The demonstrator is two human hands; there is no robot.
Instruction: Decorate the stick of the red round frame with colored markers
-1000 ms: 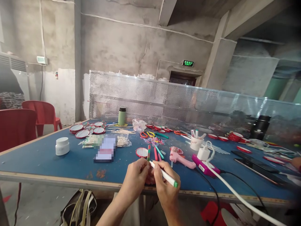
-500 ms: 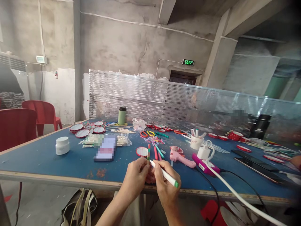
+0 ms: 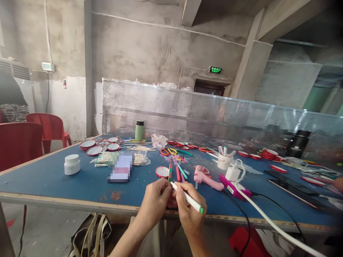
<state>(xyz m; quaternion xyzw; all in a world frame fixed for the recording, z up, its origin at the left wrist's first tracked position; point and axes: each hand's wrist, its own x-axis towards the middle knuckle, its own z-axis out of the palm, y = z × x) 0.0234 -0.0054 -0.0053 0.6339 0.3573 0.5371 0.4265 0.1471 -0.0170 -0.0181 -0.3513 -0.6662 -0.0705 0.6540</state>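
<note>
Near the table's front edge, my left hand [image 3: 157,195] pinches the lower end of a narrow wooden craft stick [image 3: 170,172] held upright, with red and green bands of colour on it. My right hand [image 3: 190,203] is closed around a white marker [image 3: 190,200] with a green end. The marker's tip meets the stick just above my left fingertips. Behind the stick lies a round red-rimmed disc [image 3: 162,172] with a pale face. Red and teal markers [image 3: 182,171] lie just to the right of it.
A pink glue gun [image 3: 207,180] and a purple power strip [image 3: 233,187] with cables lie to the right. Behind them stands a white cup of markers [image 3: 223,160]. A phone [image 3: 122,167] and a white jar [image 3: 72,164] are on the left. Part of another person's hand [image 3: 339,184] shows at the right edge.
The camera view has shifted very slightly. Both hands, the stick and the marker keep almost the same position.
</note>
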